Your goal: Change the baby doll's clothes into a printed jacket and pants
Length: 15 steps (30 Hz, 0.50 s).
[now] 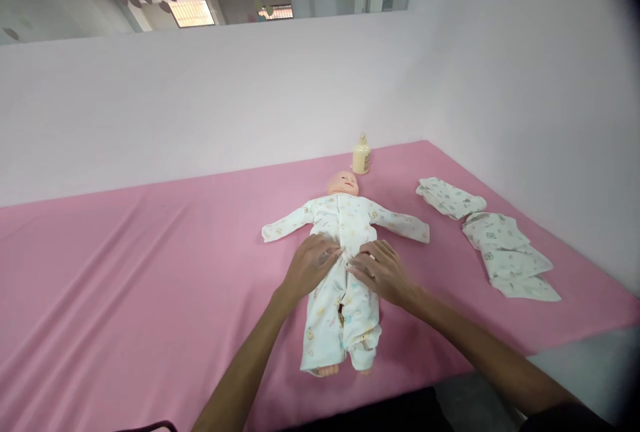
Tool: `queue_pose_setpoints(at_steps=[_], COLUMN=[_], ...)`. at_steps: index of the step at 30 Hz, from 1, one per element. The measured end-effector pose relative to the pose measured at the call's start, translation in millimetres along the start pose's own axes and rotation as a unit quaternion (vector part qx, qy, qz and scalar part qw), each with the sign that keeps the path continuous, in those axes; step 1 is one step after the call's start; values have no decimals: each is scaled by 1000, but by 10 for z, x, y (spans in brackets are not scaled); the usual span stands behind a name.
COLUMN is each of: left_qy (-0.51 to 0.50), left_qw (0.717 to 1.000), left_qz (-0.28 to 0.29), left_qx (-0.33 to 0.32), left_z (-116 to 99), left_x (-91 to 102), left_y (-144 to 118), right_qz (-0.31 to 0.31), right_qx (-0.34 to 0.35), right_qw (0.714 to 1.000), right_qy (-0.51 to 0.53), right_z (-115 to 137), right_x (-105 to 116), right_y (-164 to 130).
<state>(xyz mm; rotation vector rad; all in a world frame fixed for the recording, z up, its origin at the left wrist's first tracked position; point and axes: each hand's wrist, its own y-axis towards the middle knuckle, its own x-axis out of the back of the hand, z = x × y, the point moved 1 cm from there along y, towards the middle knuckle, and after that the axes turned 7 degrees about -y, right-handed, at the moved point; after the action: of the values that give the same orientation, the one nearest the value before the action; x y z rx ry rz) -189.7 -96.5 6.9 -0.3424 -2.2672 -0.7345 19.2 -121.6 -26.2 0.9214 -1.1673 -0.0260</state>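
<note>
A baby doll (344, 183) lies on its back, dressed in a white patterned romper (325, 325) with long sleeves spread to both sides. My left hand (314, 262) pinches the romper's front at the waist, from the left. Opposite it, my right hand (383, 271) has its fingers closed on the front edge of the same cloth. The fingertips of both hands nearly meet at the middle opening. Below them a small gap shows between the legs of the romper, and the doll's toes stick out at the leg ends.
A pink sheet (165, 299) covers the table, with creases on the left. Behind the doll's head stands a cream pump bottle (361, 157). Folded white patterned clothing (450, 199) and a second white patterned garment (510, 255) lie at the right. White walls border the back and right.
</note>
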Motion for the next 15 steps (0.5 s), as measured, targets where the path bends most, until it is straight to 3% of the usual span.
queue_pose_setpoints(at_steps=[3,5,7,11,15], left_qy=[-41,-13,32,63,77], left_qw=[996,995,994,997,996], left_qz=[-38,-73,-93,-50,-13], left_qx=[69,74,55,22,43], left_z=[57,144,242,386,454], left_x=[66,43,-41,-305,-510], left_y=[166,324,494,741,758], right_qz=[-41,-20,42,161,196], right_qx=[-149,-236,-277,-289,-262], right_qw=[986,969,958,942,939], right_qy=[58,65,55,-50,-109], right_z=[-177,-314,-429,-555,-567], right_x=[-36,-123,-241,-460,-570], right_y=[304,603,923,1395,1573])
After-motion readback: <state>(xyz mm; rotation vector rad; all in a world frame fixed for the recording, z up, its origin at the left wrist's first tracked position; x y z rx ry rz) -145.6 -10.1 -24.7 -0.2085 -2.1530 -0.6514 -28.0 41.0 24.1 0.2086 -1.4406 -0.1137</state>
